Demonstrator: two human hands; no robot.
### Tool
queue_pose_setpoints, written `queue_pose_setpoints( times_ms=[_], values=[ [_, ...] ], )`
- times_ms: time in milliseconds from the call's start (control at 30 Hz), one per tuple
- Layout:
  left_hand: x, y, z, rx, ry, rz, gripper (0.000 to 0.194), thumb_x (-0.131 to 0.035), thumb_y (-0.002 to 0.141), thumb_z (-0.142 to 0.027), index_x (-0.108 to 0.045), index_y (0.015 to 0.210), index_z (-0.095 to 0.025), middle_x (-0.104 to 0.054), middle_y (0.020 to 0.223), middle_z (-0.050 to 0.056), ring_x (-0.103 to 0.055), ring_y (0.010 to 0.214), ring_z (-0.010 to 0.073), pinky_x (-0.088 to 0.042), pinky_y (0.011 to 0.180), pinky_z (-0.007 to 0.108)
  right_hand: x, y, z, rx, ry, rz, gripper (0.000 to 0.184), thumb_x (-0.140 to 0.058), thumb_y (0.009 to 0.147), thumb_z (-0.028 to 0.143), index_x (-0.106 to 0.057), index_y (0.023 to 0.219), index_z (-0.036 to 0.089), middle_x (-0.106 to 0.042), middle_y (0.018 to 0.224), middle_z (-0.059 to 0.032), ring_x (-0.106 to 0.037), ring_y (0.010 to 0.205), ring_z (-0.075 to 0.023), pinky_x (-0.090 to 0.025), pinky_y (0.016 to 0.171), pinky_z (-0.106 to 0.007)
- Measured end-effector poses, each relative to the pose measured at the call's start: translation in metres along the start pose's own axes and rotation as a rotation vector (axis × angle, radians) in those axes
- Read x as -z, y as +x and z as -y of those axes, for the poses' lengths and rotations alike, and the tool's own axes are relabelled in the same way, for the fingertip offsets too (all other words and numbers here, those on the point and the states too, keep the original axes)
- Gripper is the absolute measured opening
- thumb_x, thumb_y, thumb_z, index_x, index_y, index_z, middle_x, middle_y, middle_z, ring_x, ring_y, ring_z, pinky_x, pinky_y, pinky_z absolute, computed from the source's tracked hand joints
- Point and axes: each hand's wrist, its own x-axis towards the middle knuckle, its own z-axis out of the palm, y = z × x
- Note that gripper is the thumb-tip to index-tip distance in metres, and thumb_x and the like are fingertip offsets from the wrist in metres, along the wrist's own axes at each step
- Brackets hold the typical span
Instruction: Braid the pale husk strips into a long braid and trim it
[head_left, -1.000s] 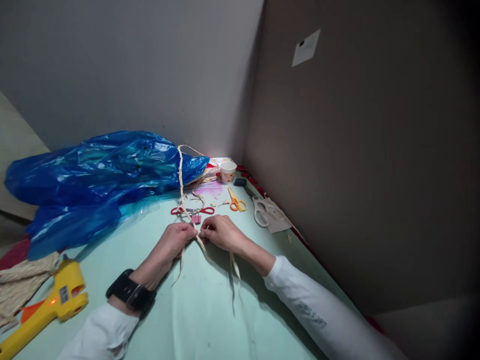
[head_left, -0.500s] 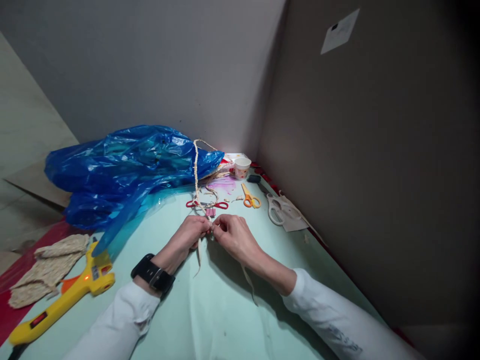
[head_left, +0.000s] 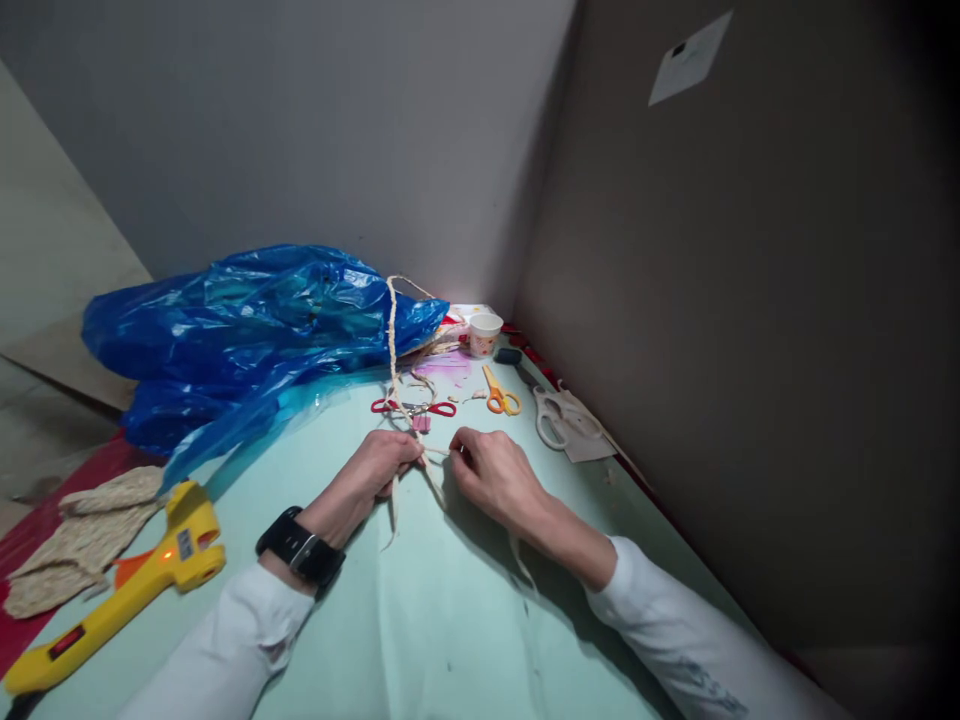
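Braid [head_left: 392, 335] mid-frame: my left hand [head_left: 382, 460] pinches it; my right hand [head_left: 496, 474], clamped on one strand [head_left: 438, 450], has drawn away, separating strands.

Two hands [head_left: 379, 465] [head_left: 499, 478], one braided cord [head_left: 391, 340], one wristwatch [head_left: 301, 548], one glue gun [head_left: 142, 600], one paper cup [head_left: 484, 340], one orange pair of scissors [head_left: 493, 390], one white-handled pair [head_left: 541, 402], one red-handled tool [head_left: 421, 409]

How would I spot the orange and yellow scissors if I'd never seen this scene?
Find the big blue plastic bag, then the printed white cup just right of its tip. Nearer the camera than that cup, beyond the right hand, lie the scissors. Their orange and yellow colouring sets them apart from the white-handled pair to their right.
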Motion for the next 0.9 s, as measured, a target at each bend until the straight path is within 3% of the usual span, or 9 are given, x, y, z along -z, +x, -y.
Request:
queue_pose_setpoints(
  times_ms=[200,267,400,533,733,900],
  values=[
    [0.002,0.004,0.002,0.008,0.032,0.005,0.021,-0.061,0.062,-0.034,-0.055,0.053,-0.016,-0.028,0.042,-0.009,-0.021,0.034,0.0039,-0.01,0.036,0.021,0.015,0.001,-0.015,0.09,-0.093,0.012,0.023,-0.048,0.088,0.03,-0.069,0.086,0.02,-0.072,0.081,-0.0075,-0.06,0.068,-0.0168,-0.026,0.057,-0.027],
    [0.003,0.005,0.003,0.02,0.036,0.01,0.022,-0.061,0.063,-0.035,-0.055,0.054,-0.016,-0.027,0.042,-0.009,-0.02,0.034,0.0037,-0.01,0.036,0.021,0.03,0.008,-0.033,0.009,-0.111,-0.067,0.028,-0.047,0.091,0.035,-0.07,0.086,0.021,-0.072,0.084,-0.0061,-0.061,0.072,-0.0152,-0.028,0.058,-0.026],
    [0.005,0.006,0.005,0.033,0.038,0.009,0.021,-0.061,0.064,-0.035,-0.056,0.058,-0.015,-0.028,0.042,-0.01,-0.02,0.035,0.0036,-0.01,0.036,0.02,0.058,0.022,-0.089,-0.197,-0.206,-0.173,0.03,-0.039,0.092,0.02,-0.069,0.094,0.015,-0.07,0.089,-0.0112,-0.062,0.077,-0.0176,-0.031,0.061,-0.026],
    [0.005,0.005,0.004,0.046,0.028,0.023,0.025,-0.063,0.064,-0.038,-0.053,0.057,-0.016,-0.027,0.043,-0.011,-0.018,0.036,0.0029,-0.009,0.036,0.02,0.058,0.027,-0.124,-0.311,-0.293,-0.162,0.025,-0.051,0.089,0.028,-0.068,0.099,0.014,-0.069,0.102,-0.0158,-0.064,0.089,-0.0235,-0.035,0.064,-0.028],
    [0.004,0.004,0.002,0.053,0.025,0.037,0.026,-0.063,0.064,-0.039,-0.053,0.059,-0.016,-0.026,0.044,-0.011,-0.018,0.037,0.003,-0.01,0.036,0.019,0.053,0.028,-0.126,-0.353,-0.383,-0.109,0.028,-0.042,0.092,0.018,-0.068,0.103,0.017,-0.069,0.105,-0.0133,-0.065,0.097,-0.0223,-0.041,0.071,-0.028],
    [0.005,0.007,0.005,0.044,0.04,0.039,0.025,-0.062,0.064,-0.039,-0.055,0.061,-0.015,-0.028,0.044,-0.011,-0.019,0.036,0.0033,-0.01,0.035,0.019,0.058,0.021,-0.119,-0.341,-0.442,-0.014,0.027,-0.047,0.091,0.026,-0.069,0.101,0.014,-0.069,0.103,-0.0174,-0.067,0.092,-0.0244,-0.044,0.071,-0.029]
  ],
)
